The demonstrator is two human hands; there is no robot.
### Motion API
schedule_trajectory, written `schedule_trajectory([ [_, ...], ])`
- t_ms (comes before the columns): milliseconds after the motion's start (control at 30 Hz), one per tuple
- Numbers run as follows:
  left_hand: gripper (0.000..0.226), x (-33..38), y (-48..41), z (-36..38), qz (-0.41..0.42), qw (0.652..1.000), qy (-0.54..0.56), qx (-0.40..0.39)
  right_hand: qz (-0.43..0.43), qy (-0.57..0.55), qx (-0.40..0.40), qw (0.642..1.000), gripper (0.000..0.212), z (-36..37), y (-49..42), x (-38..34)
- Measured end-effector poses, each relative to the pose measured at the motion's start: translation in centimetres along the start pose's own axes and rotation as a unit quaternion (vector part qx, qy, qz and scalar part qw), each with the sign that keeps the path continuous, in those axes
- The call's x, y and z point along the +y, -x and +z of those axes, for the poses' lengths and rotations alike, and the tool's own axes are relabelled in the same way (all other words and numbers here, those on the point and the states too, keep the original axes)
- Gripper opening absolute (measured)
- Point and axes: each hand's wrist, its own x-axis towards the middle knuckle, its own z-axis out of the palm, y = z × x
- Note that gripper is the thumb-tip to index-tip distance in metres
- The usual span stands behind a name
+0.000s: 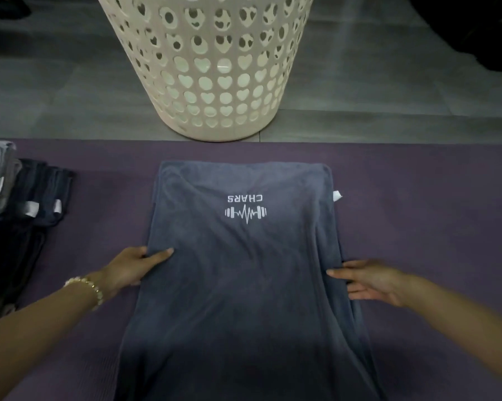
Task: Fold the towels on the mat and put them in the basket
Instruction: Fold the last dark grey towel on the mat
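Note:
A grey-blue towel [244,270] with a white dumbbell logo lies lengthwise on the purple mat [417,212], running from mid-mat down past the bottom of the view. My left hand [131,267] pinches the towel's left edge, thumb on top and fingers underneath. My right hand [371,280] holds the right edge the same way, thumb on the cloth and fingers partly tucked under the fold. The cream basket [215,68] with heart-shaped holes stands on the floor just beyond the mat's far edge, straight ahead of the towel.
A pile of dark and light grey towels [21,204] lies on the mat's left end. Grey tiled floor [388,82] surrounds the basket. Dark objects sit at the far upper right and upper left corners.

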Motion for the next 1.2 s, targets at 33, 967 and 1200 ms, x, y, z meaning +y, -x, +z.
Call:
schedule_trajectory([
  [33, 0.027, -1.0, 1.1, 0.3, -0.015, 1.0, 0.007, -0.014, 0.012, 0.009, -0.022, 1.0, 0.083, 0.2, 0.5, 0.9],
  [967, 0.015, -12.2, 14.4, 0.3, -0.006, 1.0, -0.023, -0.008, -0.055, 0.102, 0.087, 0.99, 0.036, 3.3, 6.6, 12.2],
  [1200, 0.031, -12.5, 15.1, -0.6, 0.03, 0.972, 0.229, -0.049, -0.088, 0.054, 0.076, 0.992, 0.03, 1.7, 7.5, 15.9],
])
